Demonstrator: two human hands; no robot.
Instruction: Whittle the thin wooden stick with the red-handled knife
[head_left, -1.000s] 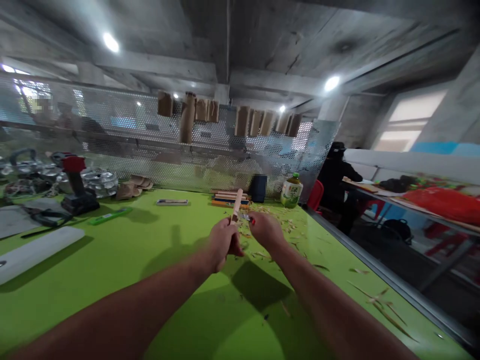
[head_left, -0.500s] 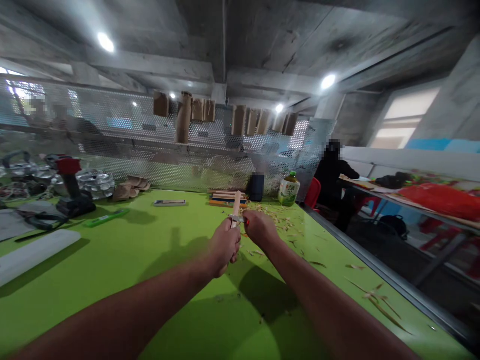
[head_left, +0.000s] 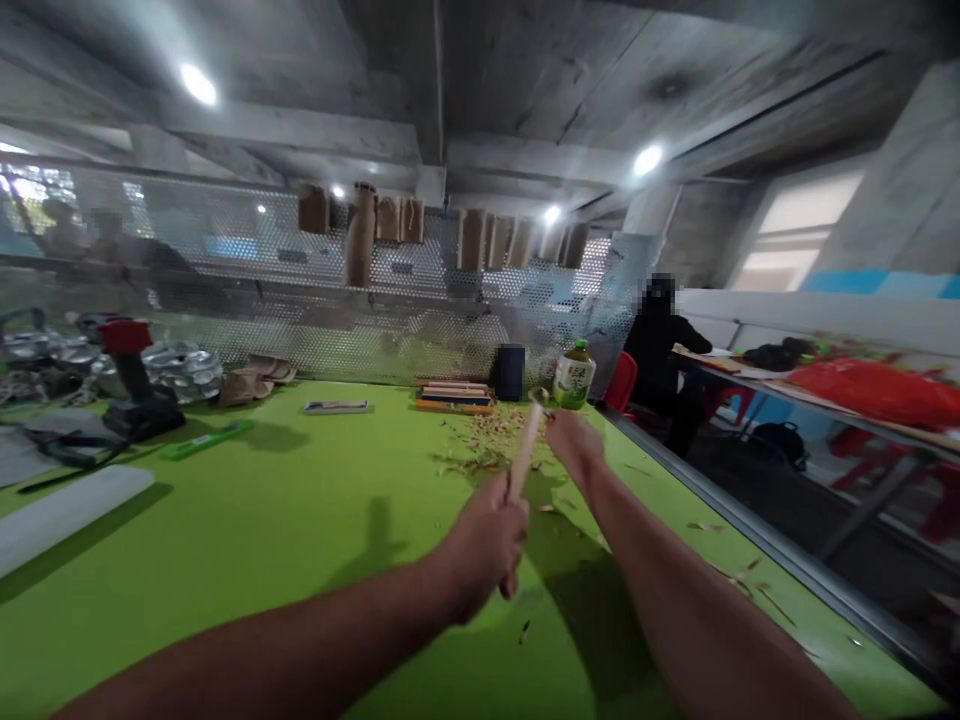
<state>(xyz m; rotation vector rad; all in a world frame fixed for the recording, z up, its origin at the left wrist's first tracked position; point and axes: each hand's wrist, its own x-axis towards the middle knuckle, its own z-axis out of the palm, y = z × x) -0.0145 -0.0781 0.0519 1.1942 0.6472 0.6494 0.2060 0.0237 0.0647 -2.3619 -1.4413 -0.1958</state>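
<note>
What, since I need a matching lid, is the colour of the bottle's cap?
The cap is green; it shows best in the head view.

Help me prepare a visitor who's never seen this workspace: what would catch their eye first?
Probably the bright green tabletop, spread across the lower view. Next, near the middle, the pale stick in the left hand, with the right hand gripping a small blurred tool near its far end and shavings scattered beyond. On the right, a large red bag stands out.
</note>
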